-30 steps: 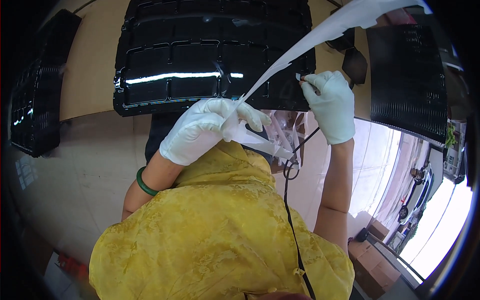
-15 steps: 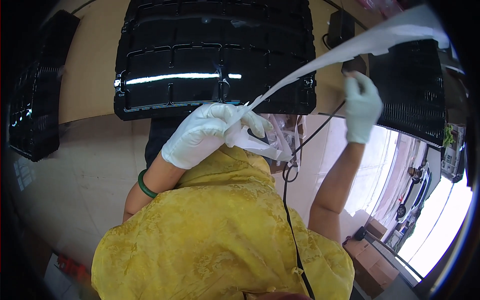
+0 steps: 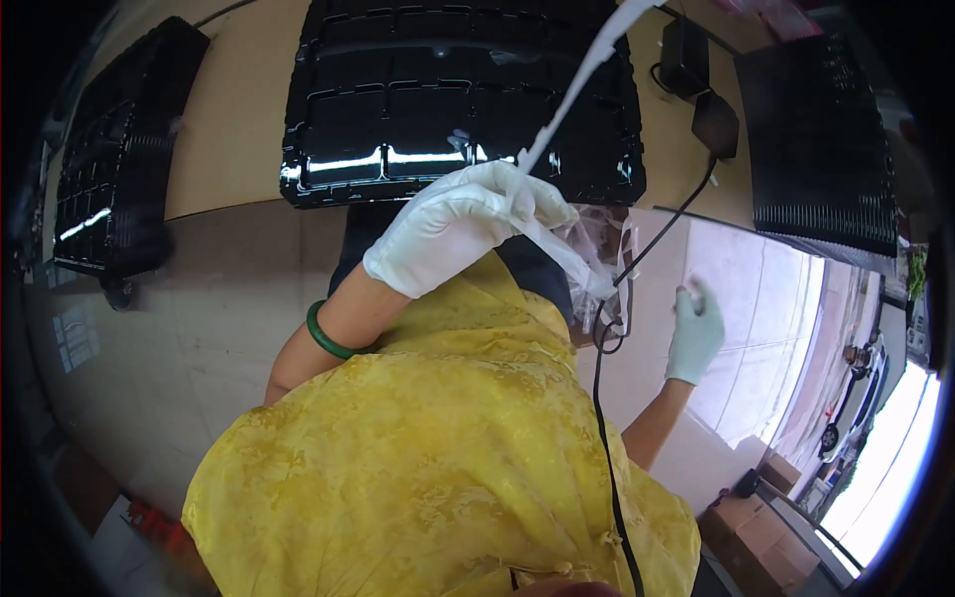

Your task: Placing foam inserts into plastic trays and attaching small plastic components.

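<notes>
The left hand (image 3: 453, 224) is grasping one white strip (image 3: 595, 55) near the middle of the desk's (image 3: 219, 129) front edge; from there, the strip goes upward over the desk and also down toward the bunch of clear plastic (image 3: 592, 227). The right hand (image 3: 698, 333) is outside the front edge, to the right, with bent, parted fingers, and I see nothing inside it. Black trays lie in three places: one at the centre front (image 3: 458, 109), one toward the left end, one toward the right end. Two dark boxes (image 3: 684, 57) stand between the last two places.
</notes>
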The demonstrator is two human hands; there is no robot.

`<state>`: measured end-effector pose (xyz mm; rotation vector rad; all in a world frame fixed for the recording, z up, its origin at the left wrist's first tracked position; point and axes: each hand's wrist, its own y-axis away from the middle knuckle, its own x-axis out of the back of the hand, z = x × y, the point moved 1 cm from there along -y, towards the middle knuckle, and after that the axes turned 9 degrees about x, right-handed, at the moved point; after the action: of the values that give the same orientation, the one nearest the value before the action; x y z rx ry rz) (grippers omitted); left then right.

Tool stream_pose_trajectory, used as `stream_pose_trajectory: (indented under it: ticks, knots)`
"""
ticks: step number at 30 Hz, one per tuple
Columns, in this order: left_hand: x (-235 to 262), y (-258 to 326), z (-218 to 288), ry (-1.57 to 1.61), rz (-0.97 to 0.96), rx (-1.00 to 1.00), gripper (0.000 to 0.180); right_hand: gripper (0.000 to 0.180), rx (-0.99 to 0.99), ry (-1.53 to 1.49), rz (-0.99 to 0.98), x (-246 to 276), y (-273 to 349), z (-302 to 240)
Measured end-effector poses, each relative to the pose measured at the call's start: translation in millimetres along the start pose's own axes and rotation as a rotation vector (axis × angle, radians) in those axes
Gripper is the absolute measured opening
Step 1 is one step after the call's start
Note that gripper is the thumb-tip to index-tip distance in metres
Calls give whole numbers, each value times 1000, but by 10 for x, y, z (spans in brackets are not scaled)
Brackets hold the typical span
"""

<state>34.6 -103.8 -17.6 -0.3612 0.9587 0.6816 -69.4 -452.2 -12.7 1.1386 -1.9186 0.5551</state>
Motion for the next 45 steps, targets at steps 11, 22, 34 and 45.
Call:
stream_pose_trajectory:
  ticks: [11,22,34,45]
  knots:
    - [-78,147,-162,43,16,-138,28,17,573,-597,-597,-456,126,-1836]
    - [22,345,110,81,48,-242,32,10,757,-575,-291,-474,-426,-2438]
    - [116,495,235,-152,64,-15,23,31,1166,-40,-565,-2529,-1657,-4329]
    - [380,458,292,-76,47,-10,17,30,1069,-64,-603,-2751,-1744,-4362]
